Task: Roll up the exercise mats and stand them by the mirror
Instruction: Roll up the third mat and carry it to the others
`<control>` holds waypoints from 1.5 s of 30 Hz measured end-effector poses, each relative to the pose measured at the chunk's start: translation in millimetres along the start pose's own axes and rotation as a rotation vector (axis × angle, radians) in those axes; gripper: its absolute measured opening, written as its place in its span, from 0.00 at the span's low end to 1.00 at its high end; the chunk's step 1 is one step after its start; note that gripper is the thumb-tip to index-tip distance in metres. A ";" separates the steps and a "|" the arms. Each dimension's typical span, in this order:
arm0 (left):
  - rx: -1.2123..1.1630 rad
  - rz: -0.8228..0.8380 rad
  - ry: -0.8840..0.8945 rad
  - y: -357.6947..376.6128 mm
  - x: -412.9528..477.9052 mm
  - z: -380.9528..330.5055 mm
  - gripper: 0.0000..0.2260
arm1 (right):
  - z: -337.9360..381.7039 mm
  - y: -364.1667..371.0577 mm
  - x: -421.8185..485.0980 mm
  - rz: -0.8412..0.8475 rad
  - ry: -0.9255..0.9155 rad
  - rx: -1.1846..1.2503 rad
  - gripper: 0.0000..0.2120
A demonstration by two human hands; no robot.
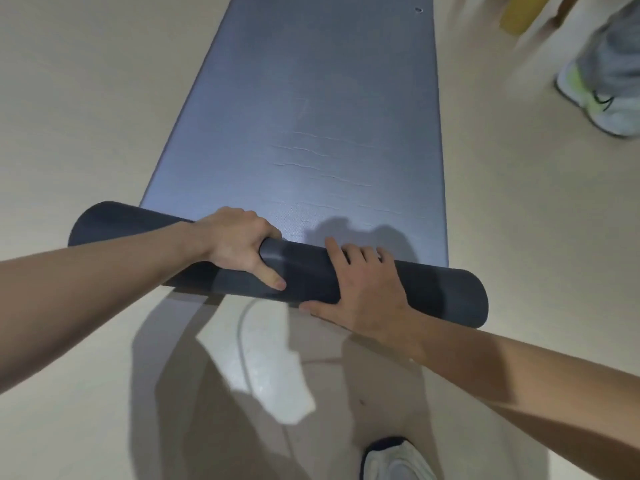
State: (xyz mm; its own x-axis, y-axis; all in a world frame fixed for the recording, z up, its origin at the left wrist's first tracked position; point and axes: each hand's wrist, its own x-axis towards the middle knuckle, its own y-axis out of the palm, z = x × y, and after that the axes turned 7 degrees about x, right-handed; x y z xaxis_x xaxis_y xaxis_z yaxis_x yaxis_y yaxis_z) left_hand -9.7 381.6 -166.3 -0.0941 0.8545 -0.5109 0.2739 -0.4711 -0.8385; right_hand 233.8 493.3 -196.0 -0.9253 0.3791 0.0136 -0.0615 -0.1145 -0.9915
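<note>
A blue-grey exercise mat (311, 98) lies flat on the pale floor and runs away from me. Its near end is wound into a dark roll (446, 296) that lies across the view. My left hand (239, 245) grips the roll left of its middle, fingers over the top and thumb on the near side. My right hand (363, 289) lies over the roll right of its middle, fingers spread forward and thumb along the near edge. The mirror is out of view.
Another person's leg and a white shoe with green trim (602, 98) stand at the right beside the mat. A blurred yellow object (523, 12) is at the top right. My own shoe (394, 459) shows at the bottom.
</note>
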 end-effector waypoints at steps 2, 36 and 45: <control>-0.104 0.052 -0.001 4.7 -2.2 -7.4 0.30 | -3.9 -7.5 -4.9 0.056 -0.037 0.030 0.47; -0.025 0.060 -0.051 7.7 -14.8 -2.1 0.40 | -2.3 -20.1 -20.3 0.008 -0.099 0.086 0.43; 0.124 -0.260 -0.110 10.6 -26.8 0.9 0.40 | -27.1 -8.8 1.7 0.265 -0.106 -0.090 0.55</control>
State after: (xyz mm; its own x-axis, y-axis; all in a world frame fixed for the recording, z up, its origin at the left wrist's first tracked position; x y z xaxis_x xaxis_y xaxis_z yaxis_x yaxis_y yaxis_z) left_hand -5.1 353.5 -161.7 -0.2508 0.9244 -0.2876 0.1084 -0.2684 -0.9572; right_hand 242.9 519.8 -190.7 -0.9388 0.2483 -0.2386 0.2164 -0.1135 -0.9697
